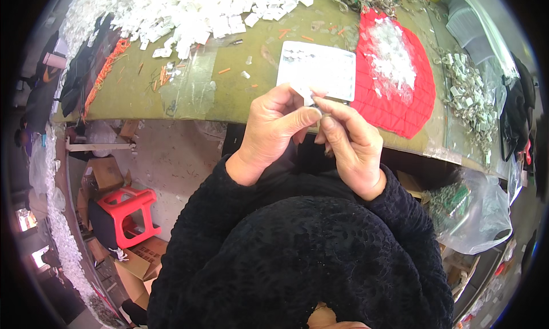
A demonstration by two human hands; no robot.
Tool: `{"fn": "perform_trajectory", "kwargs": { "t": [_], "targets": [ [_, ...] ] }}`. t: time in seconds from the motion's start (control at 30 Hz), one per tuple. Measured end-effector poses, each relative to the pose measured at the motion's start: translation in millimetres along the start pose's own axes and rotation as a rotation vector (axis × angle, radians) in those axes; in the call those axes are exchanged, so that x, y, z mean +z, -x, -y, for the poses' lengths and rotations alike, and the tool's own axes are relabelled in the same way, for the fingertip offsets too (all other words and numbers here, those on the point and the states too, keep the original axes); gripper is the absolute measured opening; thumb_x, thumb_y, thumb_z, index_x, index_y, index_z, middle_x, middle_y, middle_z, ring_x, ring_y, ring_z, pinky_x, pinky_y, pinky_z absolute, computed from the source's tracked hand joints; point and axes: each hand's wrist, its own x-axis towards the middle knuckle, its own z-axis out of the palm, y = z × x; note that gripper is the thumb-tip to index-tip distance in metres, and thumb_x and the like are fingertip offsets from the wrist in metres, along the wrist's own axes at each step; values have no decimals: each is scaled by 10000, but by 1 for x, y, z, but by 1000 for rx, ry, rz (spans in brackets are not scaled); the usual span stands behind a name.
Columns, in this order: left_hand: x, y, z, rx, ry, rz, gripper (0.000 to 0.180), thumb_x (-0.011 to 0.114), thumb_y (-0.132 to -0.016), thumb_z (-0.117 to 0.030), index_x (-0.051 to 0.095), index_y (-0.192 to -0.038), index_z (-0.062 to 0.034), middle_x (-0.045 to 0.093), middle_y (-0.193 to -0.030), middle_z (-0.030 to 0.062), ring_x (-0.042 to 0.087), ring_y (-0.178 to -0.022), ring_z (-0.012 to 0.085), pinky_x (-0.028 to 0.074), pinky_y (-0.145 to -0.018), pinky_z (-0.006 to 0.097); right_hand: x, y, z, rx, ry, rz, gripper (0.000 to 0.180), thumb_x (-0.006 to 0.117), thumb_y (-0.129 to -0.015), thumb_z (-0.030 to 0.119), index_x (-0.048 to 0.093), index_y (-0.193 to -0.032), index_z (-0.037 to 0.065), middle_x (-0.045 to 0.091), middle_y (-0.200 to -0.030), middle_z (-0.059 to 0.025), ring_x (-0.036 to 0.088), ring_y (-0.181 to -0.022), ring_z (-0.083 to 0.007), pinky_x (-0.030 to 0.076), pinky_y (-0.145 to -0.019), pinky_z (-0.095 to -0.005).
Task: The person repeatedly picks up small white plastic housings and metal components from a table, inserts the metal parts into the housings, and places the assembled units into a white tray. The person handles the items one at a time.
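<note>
Fuzzy black sleeves (297,254), hands pinching small pale clip (309,98)

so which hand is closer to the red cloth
Right. The right hand sits just left of the red cloth, near its lower edge. The left hand is farther left, with the right hand between it and the cloth. Both pinch a small white piece.

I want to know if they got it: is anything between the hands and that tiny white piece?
No. The left hand and right hand both pinch the small white piece directly with their fingertips, just in front of the white tray on the green table. Nothing visible comes between them.
</note>
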Motion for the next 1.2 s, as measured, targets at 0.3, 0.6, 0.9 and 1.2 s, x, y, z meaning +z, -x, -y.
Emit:
{"fn": "perform_trajectory", "kwargs": {
  "t": [0.3, 0.6, 0.9, 1.2],
  "targets": [
    [22, 10, 2, -26, 301, -65, 223, 559, -953, -52, 583, -1174, -53, 555, -792, 1, 444, -546, 42, 343, -468, 199, -3, 0, -6, -87, 221, -105, 68, 625, -920, -10, 586, -975, -1, 615, -833, 5, 514, -683, -27, 438, -611, -189],
    [42, 19, -2, 9, -54, -204, 192, 518, -946, -25, 585, -1125, -36, 536, -764, -17, 416, -546, 36, 315, -471, 210, -11, -1, -2, -189, 345, -121, 50, 624, -883, -10, 582, -908, 0, 589, -755, 15, 501, -629, -43, 430, -597, -193],
    [16, 13, 7, -205, 469, 27, 223, 539, -973, -121, 580, -1157, -2, 546, -769, 2, 446, -558, 66, 376, -470, 227, -18, -5, -5, 403, -337, 29, 89, 578, -935, 85, 579, -937, -4, 618, -778, -59, 557, -668, -84, 459, -626, -231],
    [-26, 6, -1, -152, 471, 35, 422, 611, -962, -192, 519, -1284, 64, 609, -1003, 78, 500, -650, 99, 416, -454, 238, -19, -17, -1, 23, 238, -24, 158, 629, -944, 122, 633, -1045, 1, 624, -929, -64, 589, -813, -137, 492, -742, -279]
  ]
}}
